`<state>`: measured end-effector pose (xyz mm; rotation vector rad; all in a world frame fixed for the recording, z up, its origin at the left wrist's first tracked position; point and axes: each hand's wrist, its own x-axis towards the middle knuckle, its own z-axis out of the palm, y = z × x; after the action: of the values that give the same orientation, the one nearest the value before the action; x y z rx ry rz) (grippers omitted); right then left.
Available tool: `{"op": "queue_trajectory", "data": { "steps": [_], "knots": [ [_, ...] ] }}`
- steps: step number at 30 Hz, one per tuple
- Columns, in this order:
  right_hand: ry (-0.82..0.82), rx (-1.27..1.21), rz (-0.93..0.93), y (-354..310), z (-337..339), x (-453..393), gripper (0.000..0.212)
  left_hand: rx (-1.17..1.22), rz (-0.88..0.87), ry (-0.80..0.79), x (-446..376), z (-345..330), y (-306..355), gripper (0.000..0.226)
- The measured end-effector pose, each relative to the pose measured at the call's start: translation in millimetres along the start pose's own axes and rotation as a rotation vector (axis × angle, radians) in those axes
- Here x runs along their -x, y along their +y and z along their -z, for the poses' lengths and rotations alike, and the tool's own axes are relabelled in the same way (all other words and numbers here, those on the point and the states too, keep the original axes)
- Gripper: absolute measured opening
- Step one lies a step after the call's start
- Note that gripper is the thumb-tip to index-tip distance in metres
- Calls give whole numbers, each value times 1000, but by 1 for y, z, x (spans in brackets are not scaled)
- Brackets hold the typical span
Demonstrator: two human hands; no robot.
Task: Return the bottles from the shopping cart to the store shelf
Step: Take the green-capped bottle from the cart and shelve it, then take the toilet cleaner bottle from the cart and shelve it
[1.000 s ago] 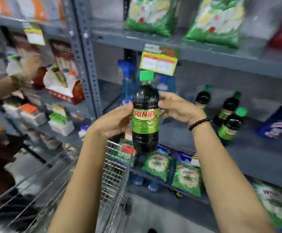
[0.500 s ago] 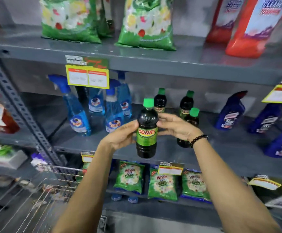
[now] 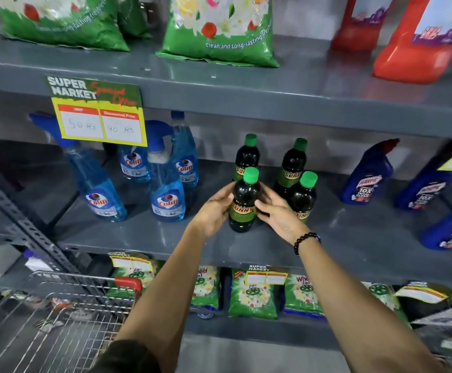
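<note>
Held item: a dark Sunny bottle with a green cap and green label, at the centre of the frame, on or just above the middle shelf; contact with the deck could not be told.
Orientation: upright, long axis vertical, cap towards the top of the frame, label facing the camera.
Left hand: fingers wrapped against the bottle's left side, grasping it.
Right hand: fingers pressed to the bottle's right side, grasping it; a black bead bracelet sat on the wrist.
Same stock: three more Sunny bottles stood upright just behind and to the right of the held one, caps up.
Middle shelf, left of centre: four blue Colin spray bottles, upright.
Middle shelf, right edge: dark blue toilet cleaner bottles, leaning.
Upper shelf: green detergent bags and red bottles; a price tag reading 50 Rs and 40 Rs hung from its edge.
Lowest shelf: green Wheel detergent packets.
Shopping cart: wire basket at lower left; contents too blurred to tell.
</note>
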<state>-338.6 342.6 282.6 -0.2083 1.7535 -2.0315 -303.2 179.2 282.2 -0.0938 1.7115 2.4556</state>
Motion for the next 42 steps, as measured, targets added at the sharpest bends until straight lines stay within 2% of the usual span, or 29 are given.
{"op": "queue_trajectory", "data": {
  "steps": [3, 5, 8, 9, 11, 14, 18, 20, 23, 25, 27, 30, 32, 34, 36, 38, 42],
  "knots": [
    [74, 15, -30, 6, -13, 11, 54, -6, 8, 126, 15, 1, -4, 47],
    [160, 43, -68, 14, -25, 22, 44, -42, 26, 183, 33, 7, -9, 46],
    [447, 35, -190, 27, -54, 39, 25, -47, 50, 277, 70, 21, -20, 44],
    [542, 15, -233, 33, -68, 45, 31, -35, 55, 322, 85, 28, -23, 44],
    [565, -43, -269, 44, -99, 57, 41, 19, 50, 415, 118, 43, -30, 43],
    [397, -10, -305, 69, -158, 69, 46, 141, 37, 567, 173, 70, -33, 41],
    [130, 193, -342, 107, -242, 92, 12, 230, 13, 784, 260, 126, -48, 25],
    [24, 360, -324, 128, -278, 101, 19, 265, 33, 899, 309, 155, -68, 25],
    [-201, 609, -352, 168, -330, 112, 30, 357, 63, 1158, 380, 190, -105, 25],
    [-358, 723, -455, 192, -359, 122, 28, 469, 77, 1315, 421, 204, -132, 28],
    [-514, 821, -559, 217, -386, 132, 23, 525, 149, 1465, 454, 208, -157, 20],
    [-706, 922, -741, 258, -415, 142, 46, 545, 277, 1578, 478, 210, -197, 19],
    [-775, 948, -817, 291, -430, 144, 48, 607, 354, 1629, 485, 216, -224, 27],
    [-806, 1019, -859, 328, -441, 142, 48, 636, 439, 1661, 485, 224, -253, 23],
    [-820, 1110, -872, 364, -449, 139, 43, 695, 456, 1671, 481, 236, -282, 30],
    [-841, 1146, -883, 398, -454, 137, 43, 826, 424, 1676, 474, 251, -307, 39],
    [-881, 1153, -975, 450, -453, 139, 47, 1010, 283, 1774, 462, 272, -345, 35]
  ]
}}
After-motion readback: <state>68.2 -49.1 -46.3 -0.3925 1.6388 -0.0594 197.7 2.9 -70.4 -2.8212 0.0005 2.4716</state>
